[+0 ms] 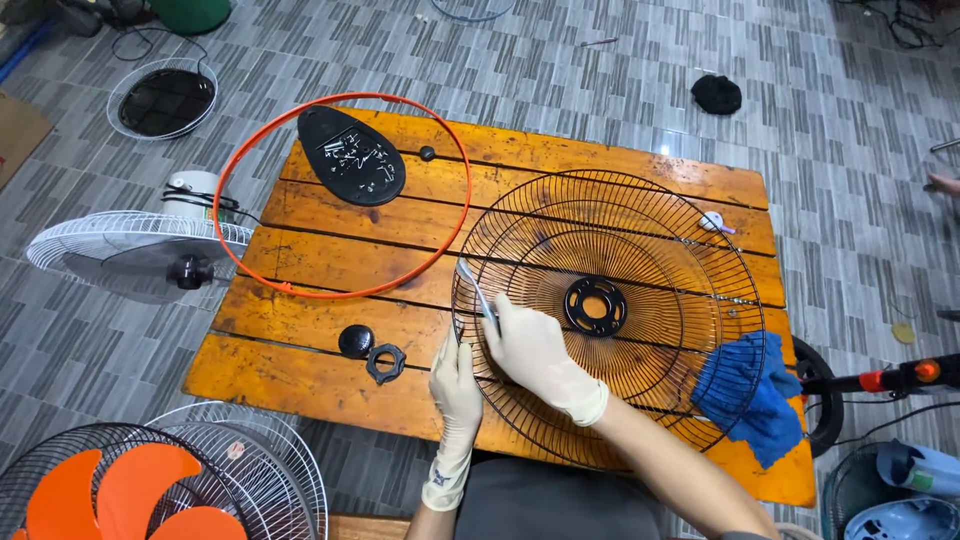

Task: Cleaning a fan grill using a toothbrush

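An orange wooden table (330, 370) on grey patterned floor tiles (560, 80) is seen beneath both gloved hands. A black wire fan guard (640, 240) is pinched at its rim by the left hand (456, 385), while a thin metal tool (476, 290) is gripped by the right hand (535, 350) just above. A blue cloth (745, 395) lies right of the hands; the tool's tip is hard to make out.

Both hands gloved: L hand (457, 385) fingers curled, pointing up; R hand (533, 352) crossing in from right w/ forearm bare, fingers pinched shut.
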